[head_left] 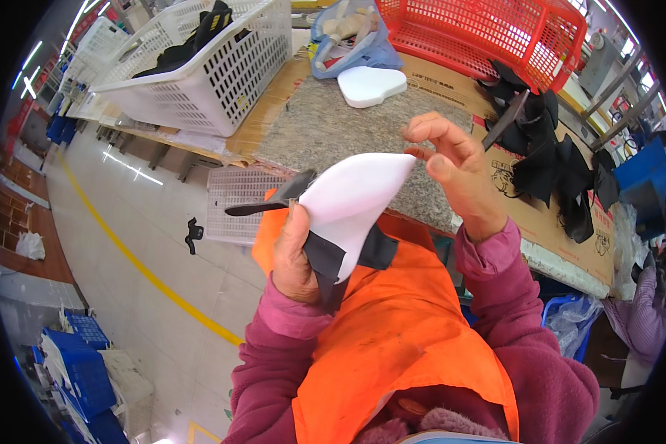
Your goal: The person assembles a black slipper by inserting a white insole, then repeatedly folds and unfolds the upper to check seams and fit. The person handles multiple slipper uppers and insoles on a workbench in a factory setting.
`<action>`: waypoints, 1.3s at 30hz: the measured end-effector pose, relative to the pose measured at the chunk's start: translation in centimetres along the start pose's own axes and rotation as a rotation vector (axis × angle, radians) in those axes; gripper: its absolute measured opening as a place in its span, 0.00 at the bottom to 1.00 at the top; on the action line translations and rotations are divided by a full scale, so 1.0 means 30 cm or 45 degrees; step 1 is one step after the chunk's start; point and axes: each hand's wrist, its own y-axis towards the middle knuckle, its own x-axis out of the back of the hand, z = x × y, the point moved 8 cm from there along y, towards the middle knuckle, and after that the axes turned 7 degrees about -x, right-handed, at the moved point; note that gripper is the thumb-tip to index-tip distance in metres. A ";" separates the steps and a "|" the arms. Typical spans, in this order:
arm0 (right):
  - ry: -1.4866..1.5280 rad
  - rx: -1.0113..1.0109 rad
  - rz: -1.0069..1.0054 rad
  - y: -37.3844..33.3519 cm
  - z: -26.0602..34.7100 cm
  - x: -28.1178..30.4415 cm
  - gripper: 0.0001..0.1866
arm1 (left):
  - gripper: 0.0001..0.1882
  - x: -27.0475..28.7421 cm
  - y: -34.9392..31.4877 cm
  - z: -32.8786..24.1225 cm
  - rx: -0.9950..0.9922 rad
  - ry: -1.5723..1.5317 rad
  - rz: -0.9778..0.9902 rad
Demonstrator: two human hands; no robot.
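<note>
My left hand (294, 259) grips the near left edge of a white curved pad (359, 196), its thumb on top. Black fabric flaps (324, 257) hang off the pad's lower end, and another dark strip (270, 201) sticks out to its left. The pad tilts up over my lap, its pointed end toward the far right. Just beyond that point my right hand (455, 166) is raised with fingers bent and apart, holding nothing that I can see. On the stone slab lies a second, similar white pad (370, 86).
A white plastic basket (229, 85) with black items stands far left, a red basket (481, 37) at the back. Between them sits a blue bag (355, 48). Black fabric pieces (551, 155) pile up on cardboard at right, beside a metal bar (505, 122).
</note>
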 end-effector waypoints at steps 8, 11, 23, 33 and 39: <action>-0.733 0.193 0.403 -0.016 0.154 -0.104 0.12 | 0.25 -0.001 0.003 0.001 0.242 0.363 0.175; -0.791 0.179 0.485 -0.012 0.151 -0.114 0.10 | 0.22 -0.025 0.002 0.003 0.327 0.285 0.137; -0.676 -0.153 0.532 -0.054 0.086 -0.087 0.08 | 0.14 -0.124 0.029 0.072 0.475 0.640 0.119; -0.967 -0.032 0.410 -0.064 0.118 -0.059 0.25 | 0.16 -0.153 0.040 0.120 0.564 0.888 0.379; -1.701 0.716 0.333 -0.107 0.203 -0.153 0.43 | 0.26 -0.163 0.148 0.129 0.219 1.312 0.746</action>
